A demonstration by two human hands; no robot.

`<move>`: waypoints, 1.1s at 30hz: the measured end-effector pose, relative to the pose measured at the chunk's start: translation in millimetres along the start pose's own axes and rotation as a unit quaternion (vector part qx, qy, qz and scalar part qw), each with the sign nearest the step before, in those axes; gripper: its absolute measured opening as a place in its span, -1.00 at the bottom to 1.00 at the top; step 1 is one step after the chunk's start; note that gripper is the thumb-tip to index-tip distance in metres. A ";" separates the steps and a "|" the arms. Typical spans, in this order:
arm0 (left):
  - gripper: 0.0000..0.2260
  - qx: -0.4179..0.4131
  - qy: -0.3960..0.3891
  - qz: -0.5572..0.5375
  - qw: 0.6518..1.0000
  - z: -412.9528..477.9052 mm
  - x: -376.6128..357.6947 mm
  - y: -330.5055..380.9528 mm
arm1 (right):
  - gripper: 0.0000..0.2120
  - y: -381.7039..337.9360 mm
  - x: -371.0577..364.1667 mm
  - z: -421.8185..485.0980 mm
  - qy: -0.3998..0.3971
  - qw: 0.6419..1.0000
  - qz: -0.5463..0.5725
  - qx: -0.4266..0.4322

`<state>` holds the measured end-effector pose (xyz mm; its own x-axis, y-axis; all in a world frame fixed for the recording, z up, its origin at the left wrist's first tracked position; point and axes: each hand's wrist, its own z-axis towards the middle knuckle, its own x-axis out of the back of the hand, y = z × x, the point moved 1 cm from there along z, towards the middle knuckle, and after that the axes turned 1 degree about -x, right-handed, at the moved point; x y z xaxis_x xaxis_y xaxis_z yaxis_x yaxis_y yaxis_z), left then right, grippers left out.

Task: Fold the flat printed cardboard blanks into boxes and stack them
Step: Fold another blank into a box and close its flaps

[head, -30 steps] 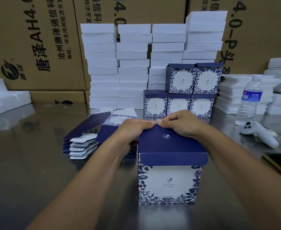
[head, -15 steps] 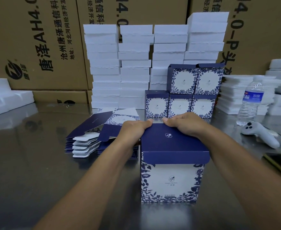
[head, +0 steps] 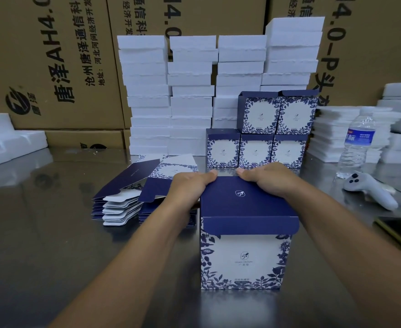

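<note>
The blue-and-white floral cardboard box stands upright on the shiny steel desk, near its front edge, just right of centre. Its navy lid lies nearly flat on top, and the lid's front flap hangs outside the white front face. The left grip and right grip both clasp the lid's far edge: thumbs on top, fingers curled over behind and out of sight.

Bare desk lies open in front and to the left. Just left of the box, touching the left forearm, sits a fanned pile of flat navy blanks. Behind, five finished floral boxes are stacked three below, two above, before columns of white foam blocks and brown cartons. To the right are a clear water bottle, a white controller and a dark phone cut off by the frame edge.
</note>
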<state>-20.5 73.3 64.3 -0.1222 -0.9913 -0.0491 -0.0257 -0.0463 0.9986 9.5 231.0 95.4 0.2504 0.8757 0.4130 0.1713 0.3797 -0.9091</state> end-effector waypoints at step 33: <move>-0.67 -0.037 -0.011 0.006 0.999 -2.8 -3.0 -0.6 | -0.76 25.8 10.9 -4.4 -0.010 0.992 0.123 -0.017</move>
<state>-17.4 76.0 63.9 -0.1433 -0.9890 -0.0369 0.0497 -0.0444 0.9978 20.8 249.1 76.6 0.2701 0.9462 0.1782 0.1399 0.1446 -0.9796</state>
